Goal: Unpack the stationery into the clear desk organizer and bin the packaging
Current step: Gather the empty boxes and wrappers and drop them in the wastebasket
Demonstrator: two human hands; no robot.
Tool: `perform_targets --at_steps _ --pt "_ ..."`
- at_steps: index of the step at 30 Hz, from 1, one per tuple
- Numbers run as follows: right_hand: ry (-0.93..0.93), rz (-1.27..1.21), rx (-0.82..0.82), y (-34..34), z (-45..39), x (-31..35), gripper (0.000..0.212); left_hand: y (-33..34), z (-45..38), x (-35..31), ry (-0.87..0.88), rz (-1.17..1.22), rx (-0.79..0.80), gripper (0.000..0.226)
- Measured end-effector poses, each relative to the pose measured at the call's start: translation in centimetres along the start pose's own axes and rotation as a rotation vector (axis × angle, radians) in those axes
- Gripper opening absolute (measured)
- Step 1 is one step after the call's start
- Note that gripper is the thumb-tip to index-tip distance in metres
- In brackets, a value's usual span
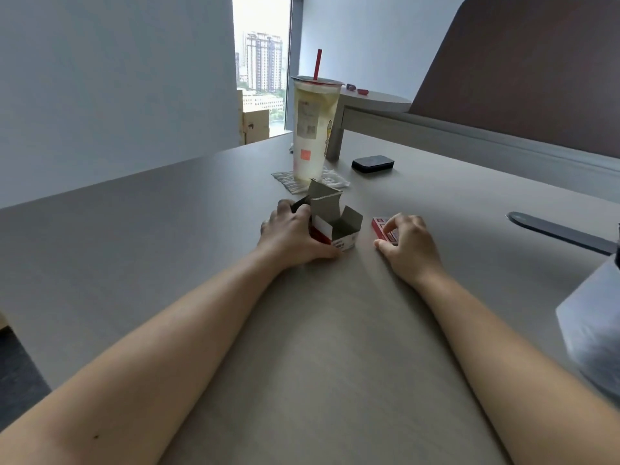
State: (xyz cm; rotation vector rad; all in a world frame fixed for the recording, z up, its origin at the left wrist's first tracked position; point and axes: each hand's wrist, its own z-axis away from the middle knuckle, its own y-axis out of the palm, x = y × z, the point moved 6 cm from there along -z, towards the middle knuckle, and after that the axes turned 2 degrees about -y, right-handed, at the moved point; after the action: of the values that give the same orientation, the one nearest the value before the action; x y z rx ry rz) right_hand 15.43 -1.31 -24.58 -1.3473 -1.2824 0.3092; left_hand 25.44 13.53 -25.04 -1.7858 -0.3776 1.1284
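Observation:
A small cardboard box (335,226) with red and white sides stands on the desk, its grey top flaps open. My left hand (292,233) grips its left side, and a dark object pokes out between the fingers and the box. To the right, my right hand (407,243) rests on a small flat red box (380,228) lying on the desk, fingertips curled on it. No clear desk organizer is in view.
A tall plastic drink cup (312,129) with a red straw stands on crinkled wrappers just behind the box. A black case (372,163) lies to its right. A raised shelf (375,102) and divider run along the back right. A pale bag (593,330) sits at the right edge.

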Motion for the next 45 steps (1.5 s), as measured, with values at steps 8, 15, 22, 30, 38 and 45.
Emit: perform_targets --at_steps 8,15,22,30,38,45 --pt "-0.017 -0.036 -0.023 -0.2 0.9 0.4 0.027 -0.8 1.2 0.5 0.014 0.025 -0.031 0.058" --pt "-0.061 -0.061 -0.039 -1.0 2.2 0.1 0.032 -2.4 2.4 1.2 0.001 0.024 -0.138 0.025" --pt "-0.123 -0.25 -0.261 -3.7 4.8 1.0 0.041 -2.6 4.3 0.8 0.044 0.033 -0.197 0.026" --pt "-0.135 -0.401 -0.378 -3.6 5.1 2.1 0.035 -2.4 3.9 0.5 0.073 0.271 -0.051 0.089" --pt "-0.131 -0.366 -0.343 -3.6 5.4 1.1 0.033 -1.8 3.9 0.3 0.047 0.303 -0.01 0.085" --pt "-0.141 -0.459 -0.455 -5.1 6.7 2.1 0.049 -2.6 5.5 0.2 0.037 0.317 -0.076 0.086"
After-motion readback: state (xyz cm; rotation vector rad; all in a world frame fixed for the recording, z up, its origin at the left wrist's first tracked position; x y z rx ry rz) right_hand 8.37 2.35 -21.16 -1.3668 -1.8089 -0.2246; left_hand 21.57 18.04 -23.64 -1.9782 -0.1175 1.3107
